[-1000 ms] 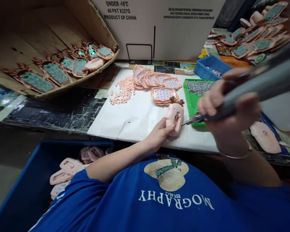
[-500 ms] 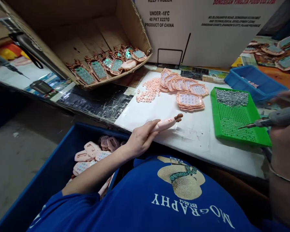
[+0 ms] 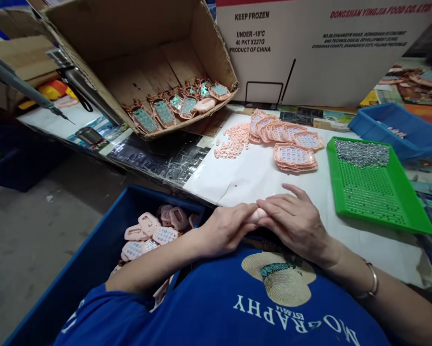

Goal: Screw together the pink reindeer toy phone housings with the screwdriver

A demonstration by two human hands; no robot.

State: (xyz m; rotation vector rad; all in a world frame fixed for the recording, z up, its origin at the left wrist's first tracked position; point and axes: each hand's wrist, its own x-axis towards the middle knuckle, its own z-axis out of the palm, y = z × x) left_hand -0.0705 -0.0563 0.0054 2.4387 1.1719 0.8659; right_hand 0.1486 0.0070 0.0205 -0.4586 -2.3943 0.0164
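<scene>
Hands met at the near edge of the white sheet [image 3: 237, 178] that covered the desk. The left hand [image 3: 225, 228] had its grip closed on a pink toy piece [image 3: 256, 216], of which only a small end showed between the two hands. The right hand [image 3: 295, 221] lay over that same piece with the fingers [image 3: 273, 206] stretched and resting on it; whether this grip was truly clamped on the piece I cannot tell.

Beyond the hands, on the far part of the white sheet, there was a row of pink keypad plates [image 3: 286, 134] and, in front of it, a small stack of the same plates [image 3: 295, 157]. To the left of the row lay a heap of small pink parts [image 3: 233, 139]. At the right edge of the sheet stood a green tray [image 3: 377, 192] with screws [image 3: 362, 153] gathered at its far end, and behind the tray was a blue bin [image 3: 396, 127].

Left of the sheet and farther away, an open cardboard box [image 3: 136, 53] lay on its side with finished toys [image 3: 179, 103] inside. Below the near left corner of the sheet, a blue crate [image 3: 79, 269] held more pink shells [image 3: 153, 233].
</scene>
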